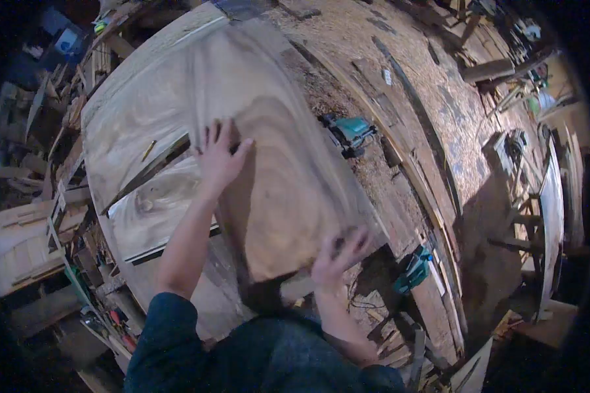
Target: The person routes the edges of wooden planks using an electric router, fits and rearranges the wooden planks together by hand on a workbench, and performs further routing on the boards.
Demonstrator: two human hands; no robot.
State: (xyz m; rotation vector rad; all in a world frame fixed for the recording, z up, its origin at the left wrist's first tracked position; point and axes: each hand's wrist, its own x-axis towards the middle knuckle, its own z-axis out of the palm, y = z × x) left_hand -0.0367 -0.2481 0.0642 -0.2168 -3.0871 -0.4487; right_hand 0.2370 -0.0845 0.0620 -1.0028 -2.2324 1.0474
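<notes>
A wide wooden board with curved grain lies in front of me, its near end close to my body. My left hand rests on its left edge with the fingers spread. My right hand is at the near right corner of the board, blurred, with its fingers apart. To the left is a smaller grained board, and a pencil-like yellow stick lies on the pale wood above it. A dark gap runs between these pieces.
A green power tool stands right of the board, and another green tool sits nearer on the right. Long strips and sawdust lie beyond. Scrap wood is piled on the left, with more at the right.
</notes>
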